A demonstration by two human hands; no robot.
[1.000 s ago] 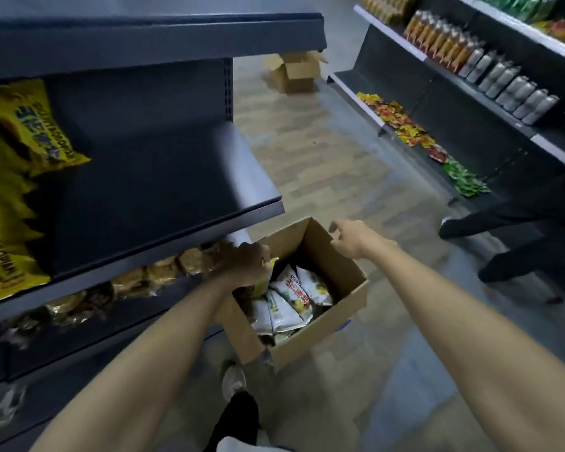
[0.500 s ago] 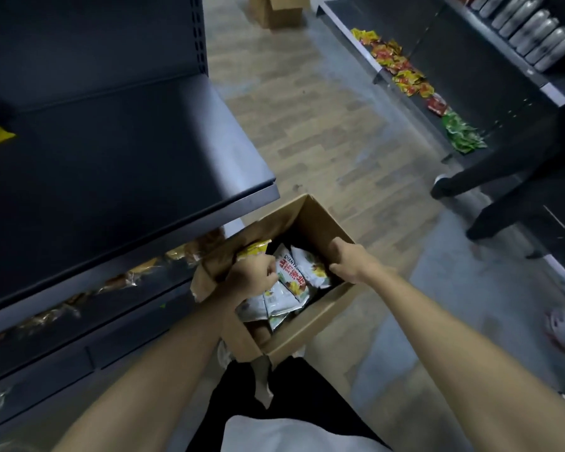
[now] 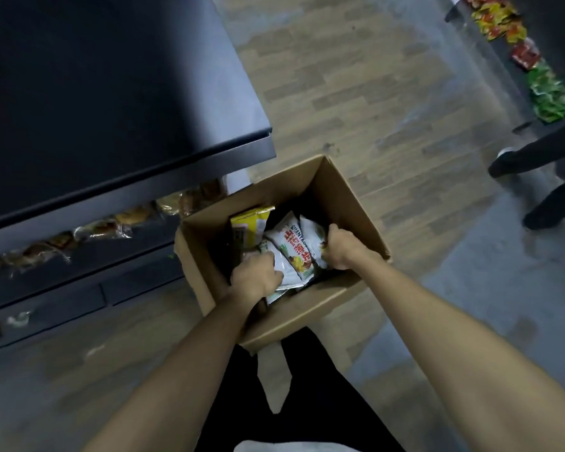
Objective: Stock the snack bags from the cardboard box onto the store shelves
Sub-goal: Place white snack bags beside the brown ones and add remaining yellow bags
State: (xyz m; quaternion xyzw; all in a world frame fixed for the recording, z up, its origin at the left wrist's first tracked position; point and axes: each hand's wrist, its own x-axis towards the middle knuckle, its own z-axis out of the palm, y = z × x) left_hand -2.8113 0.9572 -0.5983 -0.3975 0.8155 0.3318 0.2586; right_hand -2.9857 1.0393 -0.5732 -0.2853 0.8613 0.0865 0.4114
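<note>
An open cardboard box [image 3: 351, 203] sits on the floor in front of my legs, beside the dark shelf unit [image 3: 111, 109]. Inside lie several white snack bags [image 3: 294, 252] with red print, and a yellow bag [image 3: 250, 223] stands at the box's left side. Both my hands are down in the box. My left hand [image 3: 255, 277] curls its fingers round the left edge of the white bags. My right hand [image 3: 340, 246] grips the right edge of a white bag. The bags under my hands are partly hidden.
The wide dark shelf board at upper left is bare. Wrapped pastries [image 3: 128, 220] line the shelf below it. Across the aisle, another person's dark legs and shoes [image 3: 542, 164] stand at the right, near a low shelf with colourful packets [image 3: 548, 93].
The view has tilted down and moved closer to the box. Both hands went from the box's rim down into it and closed on the white bags.
</note>
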